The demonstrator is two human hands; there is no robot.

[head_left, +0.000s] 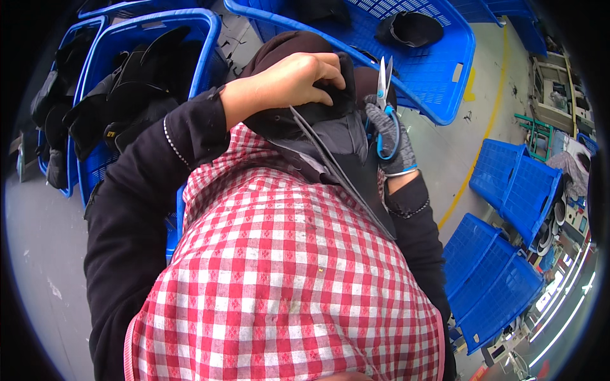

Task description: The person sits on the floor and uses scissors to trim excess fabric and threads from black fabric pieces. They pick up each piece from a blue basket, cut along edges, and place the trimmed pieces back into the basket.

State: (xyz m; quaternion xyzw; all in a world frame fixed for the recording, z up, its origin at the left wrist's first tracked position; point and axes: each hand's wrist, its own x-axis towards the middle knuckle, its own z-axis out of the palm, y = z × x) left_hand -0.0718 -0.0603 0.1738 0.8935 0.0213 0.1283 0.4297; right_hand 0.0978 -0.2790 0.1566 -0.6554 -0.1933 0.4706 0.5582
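A black cap (346, 136) with a greyish inner side lies across my lap, its long stiff edge slanting toward my right forearm. My left hand (292, 81) is bare, its fingers curled and closed on the cap's dark cloth at the far side. In a grey knit glove with a blue cuff edge, my right hand (395, 143) grips a pair of scissors (383, 86) by the blue handles. The scissor blades point away from me, slightly parted, to the right of the cap. What lies under my left fingertips is hidden.
Blue baskets of dark caps (136, 95) stand at the left. Ahead, another blue basket (438, 95) holds a dark cap (410, 30). More blue baskets (486, 279) stand at the right, past a yellow floor line (473, 171). A red-checked apron (286, 273) covers my front.
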